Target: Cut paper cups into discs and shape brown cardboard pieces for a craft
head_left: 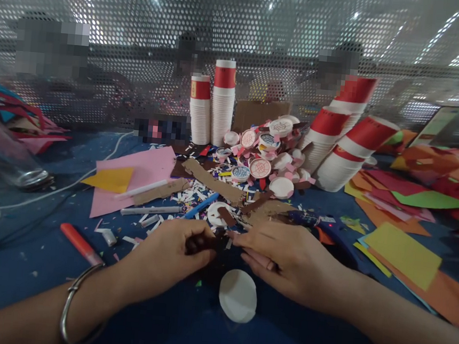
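Note:
My left hand is closed in a pinch on a small dark brown piece above the blue table. Opposite it, my right hand has its fingers bent together, fingertips at a small pale scrap beside the brown piece; what it grips is too small to tell. A white paper disc lies on the table just below and between both hands. Beyond the fingertips sits a white round lid with a brown strip across it.
Paper cup stacks stand at the back, with leaning stacks to the right. Decorated lids pile between them. Pink paper, a red marker and a clear bottle lie left; coloured papers and a glue gun lie right.

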### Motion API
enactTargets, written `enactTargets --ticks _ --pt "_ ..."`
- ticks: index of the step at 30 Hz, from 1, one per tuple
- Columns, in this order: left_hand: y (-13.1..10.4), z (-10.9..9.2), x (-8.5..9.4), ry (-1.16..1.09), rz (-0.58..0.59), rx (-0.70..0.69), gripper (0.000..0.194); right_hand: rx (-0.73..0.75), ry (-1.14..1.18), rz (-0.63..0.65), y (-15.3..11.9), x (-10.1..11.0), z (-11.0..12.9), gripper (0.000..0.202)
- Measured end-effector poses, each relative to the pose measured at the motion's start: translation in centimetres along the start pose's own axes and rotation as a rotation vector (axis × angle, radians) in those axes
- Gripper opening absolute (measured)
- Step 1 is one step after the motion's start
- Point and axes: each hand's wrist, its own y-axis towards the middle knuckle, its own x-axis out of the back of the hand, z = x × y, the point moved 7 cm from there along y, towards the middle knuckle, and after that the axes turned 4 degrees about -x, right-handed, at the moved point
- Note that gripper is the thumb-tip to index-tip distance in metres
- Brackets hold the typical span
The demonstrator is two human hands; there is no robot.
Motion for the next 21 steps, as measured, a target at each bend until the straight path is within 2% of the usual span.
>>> enactTargets --ticks 3,5,7,9,14,18,20,21 --pt "-0.2 -0.2 2.3 0.252 -0.066 -0.023 0.017 0.001 -0.016 0.014 0.0 0.0 0.2 0.024" --pt "-0.2 -0.6 4.9 0.42 -0.243 -0.074 0.024 -0.011 -0.029 0.026 -0.1 0.0 0.1 0.026" --pt "0.0 -0.3 6.4 0.535 -0.315 -0.092 0.026 -0.027 -0.046 0.054 -0.3 -0.1 0.0 0.028" --pt "0.4 0.3 6.7 0.623 -0.306 -0.115 0.026 -0.042 -0.06 0.082 -0.4 -0.2 -0.2 0.031" --pt "1.3 1.1 5.6 0.778 -0.257 -0.212 0.019 -0.079 -0.054 0.109 -0.5 -0.2 -0.7 0.033" --pt "1.0 0.4 6.3 0.706 -0.347 -0.152 0.017 -0.159 0.004 0.003 -0.2 0.8 -1.1 0.029" --pt "0.4 -0.6 6.8 0.623 -0.439 -0.117 0.019 -0.24 0.094 -0.039 0.0 1.3 -1.5 0.029" --pt "0.0 -1.5 6.7 0.58 -0.48 -0.152 0.019 -0.292 0.17 -0.049 0.0 1.4 -1.7 0.029"
